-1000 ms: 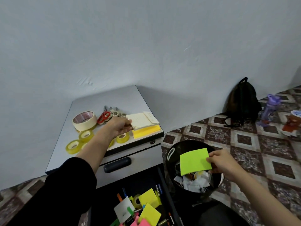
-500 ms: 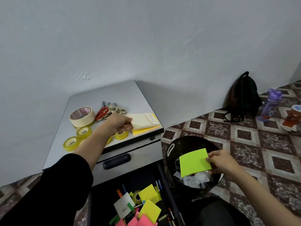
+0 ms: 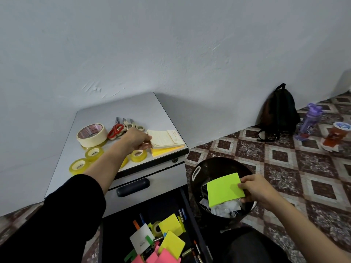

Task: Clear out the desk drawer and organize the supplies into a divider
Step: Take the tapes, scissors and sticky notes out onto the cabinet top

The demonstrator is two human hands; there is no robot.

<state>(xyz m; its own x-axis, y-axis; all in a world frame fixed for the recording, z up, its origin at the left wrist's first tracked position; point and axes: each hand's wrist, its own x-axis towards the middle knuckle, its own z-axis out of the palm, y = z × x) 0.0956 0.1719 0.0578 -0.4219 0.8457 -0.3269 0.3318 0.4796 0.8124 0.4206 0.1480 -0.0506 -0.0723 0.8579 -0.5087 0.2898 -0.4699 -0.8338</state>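
On the cabinet top [image 3: 123,109], the left hand [image 3: 135,139] pinches the left edge of the cream notepad [image 3: 165,138], thumb above and curled fingers below. This notepad lies on a yellow pad [image 3: 168,150] at the front right corner of the surface.

Items on the same surface:
- A masking tape roll [image 3: 92,134] sits at the left, lying flat.
- Red-handled scissors [image 3: 115,130] and cream-handled scissors [image 3: 133,125] lie just beside it, blades pointing toward the wall.
- Three clear tape rolls [image 3: 94,152] lie near the front edge; the forearm partly covers the area between them.

The right hand [image 3: 256,188] pinches one edge of a green sticky pad [image 3: 224,188] and holds it above the black bin [image 3: 218,161]. The bin stands on the tiled floor just right of the cabinet and contains crumpled white paper [image 3: 228,207].

The upper drawer front is closed, with a dark handle [image 3: 133,185]. The lower drawer [image 3: 155,205] is pulled out. It holds yellow sticky pads [image 3: 171,225], pink notes [image 3: 163,257], a white card [image 3: 141,237], a tape roll and several pens, loosely piled.

Against the wall at the right stand a black backpack [image 3: 279,112], a purple bottle [image 3: 308,122] and a cup [image 3: 336,136].
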